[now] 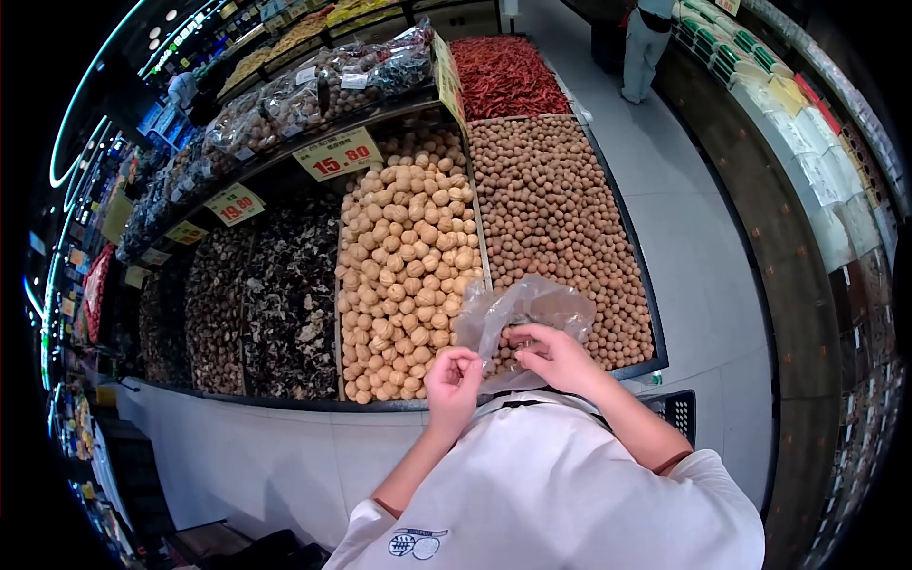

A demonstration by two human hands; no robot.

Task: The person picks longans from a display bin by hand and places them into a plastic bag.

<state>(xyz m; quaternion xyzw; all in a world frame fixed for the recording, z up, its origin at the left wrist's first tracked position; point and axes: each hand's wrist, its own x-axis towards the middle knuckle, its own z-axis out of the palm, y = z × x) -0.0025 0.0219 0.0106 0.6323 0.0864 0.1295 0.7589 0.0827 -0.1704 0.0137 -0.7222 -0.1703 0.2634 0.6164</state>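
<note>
Two hands met at one clear plastic bag point(556, 296) in the head view. It lay just beyond my fingers, its longer spread running left to right, across the divider between the walnuts point(408, 256) on the left and the small brown nuts point(551, 209) on the right. My left hand point(453, 388) pinched its near left edge; my right hand point(560, 359), nearer its middle, curled against it, though I couldn't tell whether it gripped anything.

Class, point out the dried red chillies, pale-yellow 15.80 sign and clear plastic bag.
Dried red chillies point(503, 78): head view, heap's middle.
Pale-yellow 15.80 sign point(337, 155): head view, printed face.
Clear plastic bag point(556, 302): head view, upper right part.
</note>
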